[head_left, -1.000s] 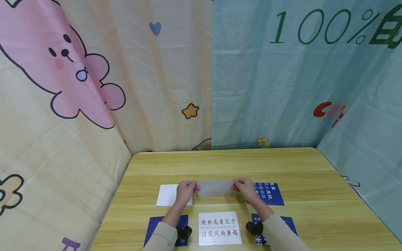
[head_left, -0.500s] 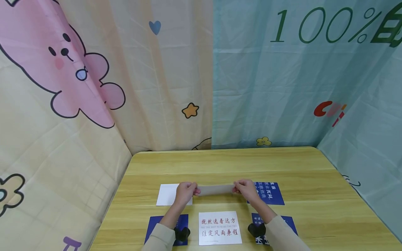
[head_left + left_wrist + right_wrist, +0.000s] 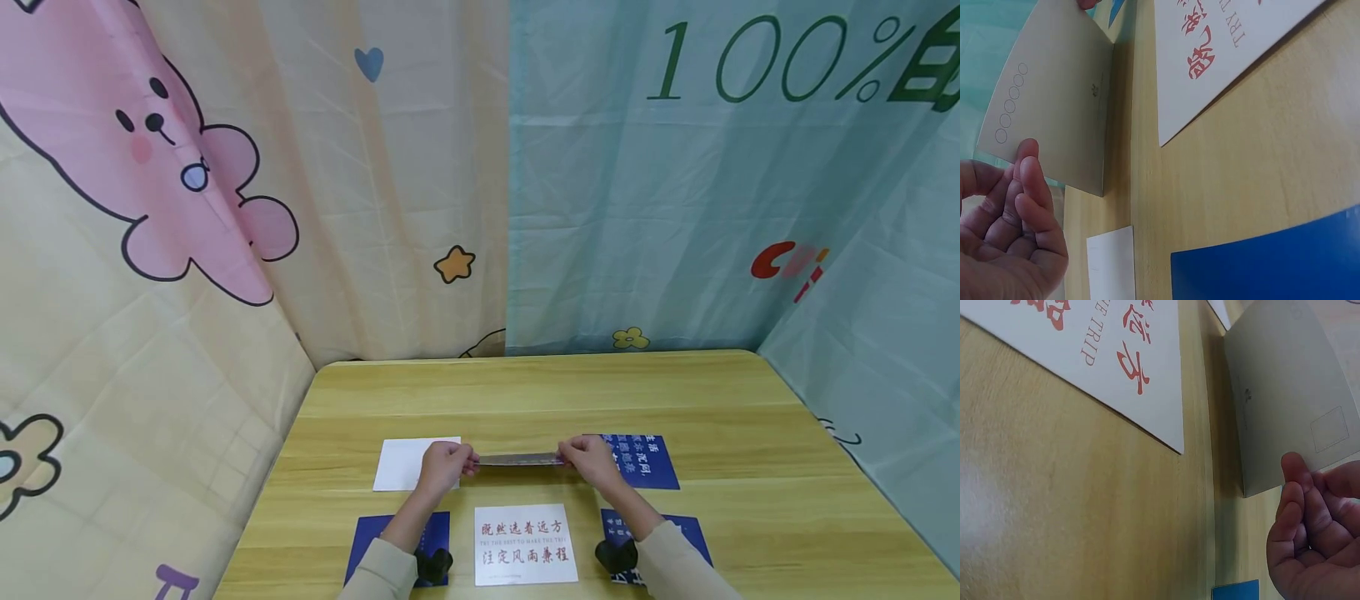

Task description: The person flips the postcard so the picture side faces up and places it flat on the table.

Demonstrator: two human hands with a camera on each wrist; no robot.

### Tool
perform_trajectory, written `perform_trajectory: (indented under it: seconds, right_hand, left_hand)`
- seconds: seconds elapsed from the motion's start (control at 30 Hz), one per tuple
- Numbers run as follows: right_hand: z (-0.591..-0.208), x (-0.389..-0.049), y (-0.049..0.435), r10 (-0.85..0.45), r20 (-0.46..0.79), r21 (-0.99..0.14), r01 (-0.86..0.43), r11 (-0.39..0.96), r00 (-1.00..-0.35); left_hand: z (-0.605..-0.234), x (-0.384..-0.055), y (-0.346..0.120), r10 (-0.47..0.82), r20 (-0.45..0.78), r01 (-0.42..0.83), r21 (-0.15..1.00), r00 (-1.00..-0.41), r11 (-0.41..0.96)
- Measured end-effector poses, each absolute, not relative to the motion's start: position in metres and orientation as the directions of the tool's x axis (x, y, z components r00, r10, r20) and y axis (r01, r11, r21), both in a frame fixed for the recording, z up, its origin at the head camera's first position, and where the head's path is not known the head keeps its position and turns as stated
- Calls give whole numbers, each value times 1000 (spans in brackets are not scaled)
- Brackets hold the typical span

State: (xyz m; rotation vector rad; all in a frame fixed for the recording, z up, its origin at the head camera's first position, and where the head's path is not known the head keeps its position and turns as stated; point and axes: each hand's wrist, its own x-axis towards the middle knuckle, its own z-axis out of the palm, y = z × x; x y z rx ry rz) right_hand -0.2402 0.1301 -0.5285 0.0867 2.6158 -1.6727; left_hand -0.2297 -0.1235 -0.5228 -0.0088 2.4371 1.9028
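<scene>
A postcard [image 3: 519, 459] is held up between both hands and appears nearly edge-on in the head view. My left hand [image 3: 444, 467] pinches its left end between thumb and fingers; my right hand [image 3: 592, 461] pinches the right end the same way. In the left wrist view the pale side of the postcard [image 3: 1063, 94] shows a row of printed circles. A printed stamp box marks the same side of the postcard [image 3: 1285, 394] in the right wrist view. Below the hands lies a white card with red characters [image 3: 525, 575].
A white card [image 3: 401, 467] lies at back left and a blue card with white writing [image 3: 647, 462] at back right. Nearer, under the forearms, are a blue card [image 3: 367, 537] and another blue card [image 3: 693, 533]. Patterned curtains stand behind the wooden table [image 3: 525, 387].
The postcard has tilted from showing its broad pale face to nearly edge-on in the head view. Both hands have turned slightly and kept hold of its ends.
</scene>
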Motion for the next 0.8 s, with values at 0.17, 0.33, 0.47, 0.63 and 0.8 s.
perform_trajectory:
  seconds: [0.17, 0.33, 0.47, 0.63, 0.8]
  right_hand:
    - [-528, -239, 131, 4, -37, -882, 34, 471, -999]
    - [-529, -239, 130, -15, -25, -863, 14, 505, -1000]
    - [-530, -242, 129, -13, -25, -840, 14, 543, -1000]
    - [-533, -246, 128, -4, -36, -816, 27, 577, -999]
    - [-537, -249, 127, -13, -11, -792, 1, 610, -1000]
  left_hand:
    - [-525, -230, -123, 20, -43, -36, 963, -999, 266]
    - [-527, -231, -121, -8, -45, -45, 947, -999, 317]
    - [-529, -234, -118, -38, -23, -36, 926, -999, 377]
    - [-533, -235, -113, -57, 13, -15, 887, -998, 462]
    - [-534, -236, -108, -58, 49, 12, 853, -997, 522]
